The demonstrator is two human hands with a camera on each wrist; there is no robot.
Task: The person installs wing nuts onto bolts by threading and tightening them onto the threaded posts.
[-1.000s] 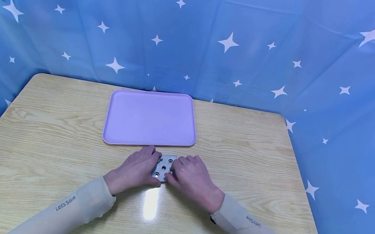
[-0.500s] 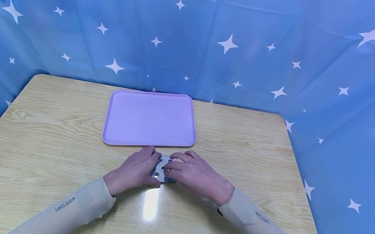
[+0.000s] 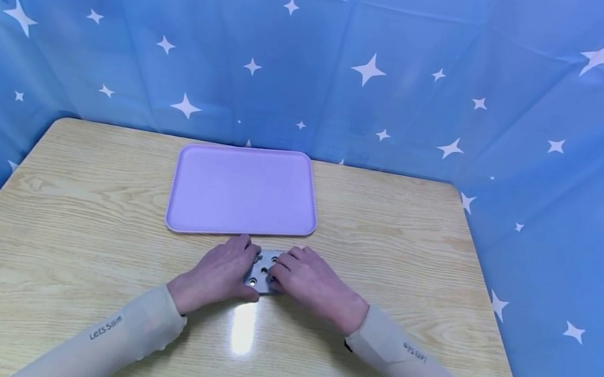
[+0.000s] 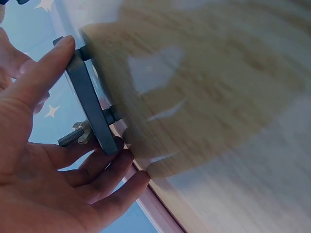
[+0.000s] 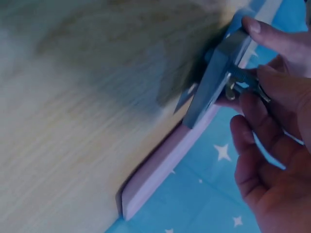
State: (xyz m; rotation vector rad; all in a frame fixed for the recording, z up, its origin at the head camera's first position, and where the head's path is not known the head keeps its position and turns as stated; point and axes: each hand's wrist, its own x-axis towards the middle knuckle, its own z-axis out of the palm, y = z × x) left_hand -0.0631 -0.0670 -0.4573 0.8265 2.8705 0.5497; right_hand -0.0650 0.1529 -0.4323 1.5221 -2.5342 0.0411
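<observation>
A grey metal plate [image 3: 263, 282] with several round holes is between both hands, raised off the table on short dark feet in the left wrist view. My left hand [image 3: 221, 268] grips its left side, thumb on the near edge and fingers at the far edge. From the plate sticks a threaded bolt [image 4: 69, 138] with a nut [image 4: 84, 132], close to the left fingers. My right hand [image 3: 316, 283] has its fingers curled over the plate's right part. In the right wrist view, its thumb and fingers pinch around a bolt [image 5: 242, 76]; a brass-coloured nut [image 5: 230, 90] shows beside it.
A shallow purple tray [image 3: 244, 192] lies just beyond the plate, its near rim close to the left fingertips. The wooden table [image 3: 98, 202] extends around both arms. Behind and to the sides hangs a blue curtain [image 3: 323, 53] with white stars.
Half a second ago my right hand had its fingers spread and stood slightly farther right; now they are curled at the plate again, as a second ago. The left hand and plate stay put.
</observation>
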